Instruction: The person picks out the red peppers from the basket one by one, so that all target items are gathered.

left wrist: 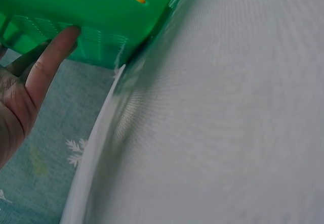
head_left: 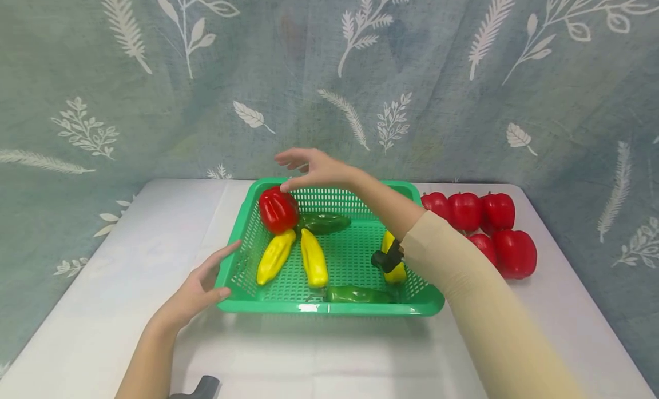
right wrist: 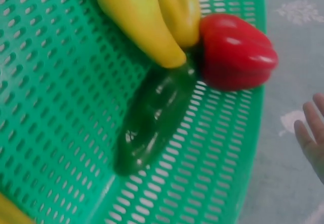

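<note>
A green basket (head_left: 329, 308) with slotted walls stands on the white table. In its back left corner sits a red bell pepper (head_left: 278, 210), beside a dark green pepper (head_left: 324, 223). Two yellow peppers (head_left: 314, 259) lie just in front of them. My right hand (head_left: 316, 169) hovers over the basket's back rim with nothing in it; in the right wrist view its fingertips are apart from the red bell pepper (right wrist: 235, 52). Fingers spread, my left hand (head_left: 193, 293) is at the basket's left front corner, a finger against or close to the wall (left wrist: 96, 39).
Several red bell peppers (head_left: 515, 254) are grouped on the table right of the basket. Another yellow pepper (head_left: 395, 273), partly covered by the right wrist camera (head_left: 387, 259), and a green pepper (head_left: 360, 295) lie inside. A leaf-patterned cloth (head_left: 309, 90) hangs behind.
</note>
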A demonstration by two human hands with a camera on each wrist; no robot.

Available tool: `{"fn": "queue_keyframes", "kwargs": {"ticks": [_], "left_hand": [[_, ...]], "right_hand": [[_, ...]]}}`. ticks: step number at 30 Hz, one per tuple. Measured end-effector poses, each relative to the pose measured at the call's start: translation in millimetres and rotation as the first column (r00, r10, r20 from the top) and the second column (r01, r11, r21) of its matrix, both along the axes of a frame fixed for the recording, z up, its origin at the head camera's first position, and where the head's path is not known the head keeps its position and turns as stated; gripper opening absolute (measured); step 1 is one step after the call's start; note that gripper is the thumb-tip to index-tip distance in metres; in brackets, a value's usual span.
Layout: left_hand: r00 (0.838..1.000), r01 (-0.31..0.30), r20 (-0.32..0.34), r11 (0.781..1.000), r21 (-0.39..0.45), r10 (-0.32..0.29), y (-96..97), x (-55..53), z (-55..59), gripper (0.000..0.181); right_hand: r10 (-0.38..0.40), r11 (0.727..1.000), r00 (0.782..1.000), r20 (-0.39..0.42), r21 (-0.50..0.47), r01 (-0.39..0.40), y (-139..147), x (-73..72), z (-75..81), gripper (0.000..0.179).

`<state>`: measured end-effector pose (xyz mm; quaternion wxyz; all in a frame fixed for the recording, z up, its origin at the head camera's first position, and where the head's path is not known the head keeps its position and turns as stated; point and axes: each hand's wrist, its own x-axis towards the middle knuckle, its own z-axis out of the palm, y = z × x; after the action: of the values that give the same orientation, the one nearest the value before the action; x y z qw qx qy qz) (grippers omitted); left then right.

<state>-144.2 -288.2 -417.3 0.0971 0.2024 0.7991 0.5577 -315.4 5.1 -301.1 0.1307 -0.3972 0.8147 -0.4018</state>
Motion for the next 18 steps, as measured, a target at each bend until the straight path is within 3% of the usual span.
{"fn": "queue_keyframes", "kwargs": {"ticks": [5,12,18], "left_hand": [[1.0,0.002,0.01,1.0,-0.003,-0.002,-1.3,3.4,0.6,0.076],[1.0,0.017,-0.016,1.0,0.026,-0.017,-2.2,1.7,-0.5,0.077],[0.999,0.049,-0.02,0.997,0.062,-0.048,-0.8,-0.9,-1.6,0.077]], "right_hand": [[-0.013,0.998,1.0,-0.003,0.054,0.013,-15.4,-4.0,-12.7,0.068],[-0.065,0.998,0.997,0.04,-0.025,0.066,-33.4,-16.5,-37.0,0.068],[-0.118,0.992,0.991,0.06,-0.041,0.121,-43.2,-17.5,-50.7,0.065]]}}
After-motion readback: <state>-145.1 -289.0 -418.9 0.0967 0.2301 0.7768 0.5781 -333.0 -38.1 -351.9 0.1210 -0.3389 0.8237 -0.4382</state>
